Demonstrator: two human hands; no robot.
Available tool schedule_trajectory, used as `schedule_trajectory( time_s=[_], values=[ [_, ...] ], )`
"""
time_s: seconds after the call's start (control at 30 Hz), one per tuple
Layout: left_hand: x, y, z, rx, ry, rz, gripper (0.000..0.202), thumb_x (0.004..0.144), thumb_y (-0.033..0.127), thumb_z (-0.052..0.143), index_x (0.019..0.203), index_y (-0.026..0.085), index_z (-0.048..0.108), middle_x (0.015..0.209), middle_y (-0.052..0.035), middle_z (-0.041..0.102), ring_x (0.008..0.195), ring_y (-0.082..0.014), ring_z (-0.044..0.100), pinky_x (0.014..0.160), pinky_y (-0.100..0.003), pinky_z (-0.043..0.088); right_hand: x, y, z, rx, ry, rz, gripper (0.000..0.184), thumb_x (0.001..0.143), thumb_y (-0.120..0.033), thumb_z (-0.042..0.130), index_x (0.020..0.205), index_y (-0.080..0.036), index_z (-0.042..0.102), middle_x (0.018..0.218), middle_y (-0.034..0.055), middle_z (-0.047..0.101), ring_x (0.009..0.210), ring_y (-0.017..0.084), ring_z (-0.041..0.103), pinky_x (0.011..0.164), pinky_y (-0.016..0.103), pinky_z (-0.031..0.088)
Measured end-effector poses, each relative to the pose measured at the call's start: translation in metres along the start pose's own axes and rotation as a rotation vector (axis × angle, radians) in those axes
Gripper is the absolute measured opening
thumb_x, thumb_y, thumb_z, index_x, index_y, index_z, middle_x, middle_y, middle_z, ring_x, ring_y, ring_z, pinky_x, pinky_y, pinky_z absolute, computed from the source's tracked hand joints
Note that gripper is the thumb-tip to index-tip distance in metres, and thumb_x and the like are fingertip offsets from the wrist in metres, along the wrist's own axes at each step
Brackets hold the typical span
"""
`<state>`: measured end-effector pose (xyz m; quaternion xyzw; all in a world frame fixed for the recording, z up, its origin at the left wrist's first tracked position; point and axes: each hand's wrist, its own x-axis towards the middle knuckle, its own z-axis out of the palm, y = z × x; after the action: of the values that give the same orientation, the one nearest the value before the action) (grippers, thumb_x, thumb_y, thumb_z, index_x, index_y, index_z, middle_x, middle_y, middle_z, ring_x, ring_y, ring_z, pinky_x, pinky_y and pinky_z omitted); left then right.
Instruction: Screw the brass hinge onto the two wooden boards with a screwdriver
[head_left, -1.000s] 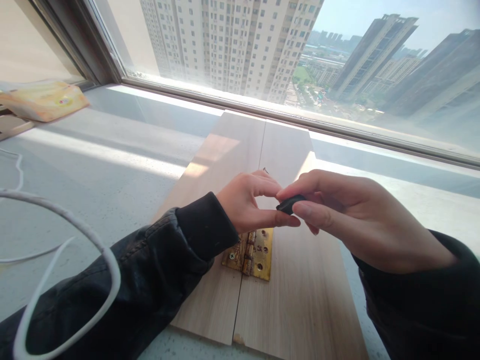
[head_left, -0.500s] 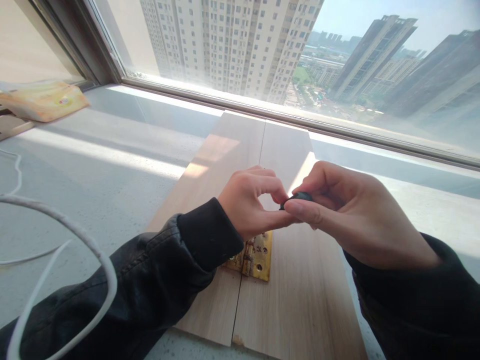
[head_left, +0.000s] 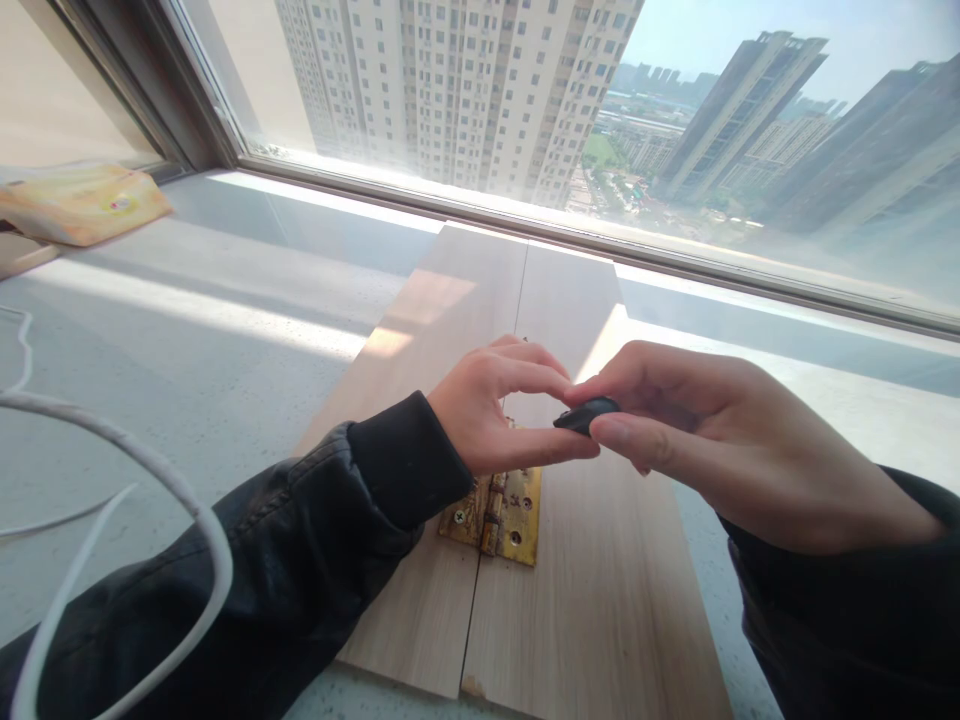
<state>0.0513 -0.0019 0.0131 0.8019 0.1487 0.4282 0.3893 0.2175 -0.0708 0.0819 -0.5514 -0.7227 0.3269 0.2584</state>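
A small, dark, rounded object (head_left: 589, 414) is between my two hands; its exact kind I cannot make out. My right hand (head_left: 697, 430) pinches it between thumb and forefinger. From the left, the thumb and forefinger of my left hand (head_left: 502, 410) close around the same object, the thumb along its underside. Below the hands lies a worn brass hinge (head_left: 517, 525), flat across the seam of two pale wooden boards (head_left: 585, 620). A screw (head_left: 460, 517) sits in the hinge's left leaf, and open holes show in the right leaf. My left wrist partly covers the hinge.
The boards rest on a speckled pale sill (head_left: 247, 380) that runs up to a window frame (head_left: 360, 195). A white cable (head_left: 187, 490) loops at the left, over my left sleeve in view. A yellowish packet (head_left: 90, 205) lies in the far left corner.
My left thumb and forefinger have spread wider around the dark object. My right hand has shifted slightly down and right. More of the object and of the hinge's left leaf now shows.
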Motion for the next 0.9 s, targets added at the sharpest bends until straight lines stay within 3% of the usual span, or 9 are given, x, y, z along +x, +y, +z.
schedule_trajectory(
  time_s=[0.17,0.3,0.4,0.57,0.7,0.77,0.9],
  values=[
    [0.002,0.007,0.003,0.129,0.058,-0.006,0.030,0.056,0.036,0.078,0.070,0.016,0.060,0.071,-0.0009,0.062,0.070,-0.0145,0.054,0.069,-0.030,0.044,0.000,-0.003,0.008,-0.020,0.052,0.030,0.021,0.075,-0.041,0.065,0.076,-0.022,0.057,0.059,-0.0012,0.056,0.052,0.012,0.049,0.042,0.025,0.030],
    [0.003,0.007,0.005,0.190,0.141,-0.013,0.021,0.060,0.030,0.076,0.062,0.015,0.062,0.066,-0.0014,0.061,0.065,-0.0129,0.053,0.064,-0.028,0.043,0.003,-0.001,0.013,-0.099,0.158,0.061,0.026,0.073,-0.045,0.066,0.072,-0.021,0.055,0.056,-0.0016,0.053,0.049,0.011,0.044,0.040,0.025,0.026],
    [0.003,0.008,0.004,0.183,0.113,-0.035,0.017,0.063,0.026,0.075,0.061,0.014,0.064,0.063,-0.0016,0.062,0.065,-0.0130,0.052,0.063,-0.027,0.043,0.004,-0.001,0.015,-0.155,0.232,0.051,0.027,0.074,-0.046,0.064,0.072,-0.021,0.054,0.056,-0.0022,0.051,0.050,0.011,0.042,0.041,0.025,0.029],
    [0.002,0.005,0.003,0.069,-0.031,0.052,0.010,0.073,0.021,0.069,0.079,0.013,0.069,0.070,-0.0023,0.067,0.067,-0.0121,0.055,0.076,-0.030,0.043,0.001,-0.003,0.004,-0.104,0.080,-0.030,0.023,0.081,-0.043,0.057,0.094,-0.025,0.060,0.068,-0.0021,0.057,0.058,0.012,0.050,0.049,0.026,0.039],
    [0.001,0.002,0.001,0.009,-0.146,0.043,0.015,0.078,0.022,0.064,0.089,0.012,0.069,0.080,-0.0057,0.070,0.074,-0.0137,0.060,0.084,-0.034,0.042,0.000,-0.003,-0.004,-0.114,-0.001,-0.050,0.017,0.082,-0.039,0.057,0.091,-0.026,0.064,0.068,-0.0031,0.059,0.060,0.011,0.052,0.053,0.026,0.041],
    [0.001,0.002,0.001,0.022,-0.134,0.026,0.019,0.076,0.026,0.066,0.090,0.014,0.068,0.084,-0.0057,0.070,0.079,-0.0153,0.061,0.083,-0.034,0.043,0.000,-0.002,-0.003,-0.111,0.014,-0.037,0.016,0.080,-0.039,0.060,0.088,-0.026,0.064,0.066,-0.0033,0.059,0.058,0.011,0.052,0.052,0.026,0.040],
    [0.002,0.006,0.001,0.089,-0.005,-0.022,0.037,0.059,0.039,0.079,0.084,0.016,0.065,0.080,-0.0022,0.067,0.078,-0.0153,0.058,0.075,-0.030,0.046,0.001,-0.002,0.003,-0.127,0.059,0.022,0.021,0.077,-0.043,0.062,0.081,-0.022,0.062,0.063,-0.0006,0.059,0.055,0.013,0.052,0.047,0.027,0.037]
  ],
)
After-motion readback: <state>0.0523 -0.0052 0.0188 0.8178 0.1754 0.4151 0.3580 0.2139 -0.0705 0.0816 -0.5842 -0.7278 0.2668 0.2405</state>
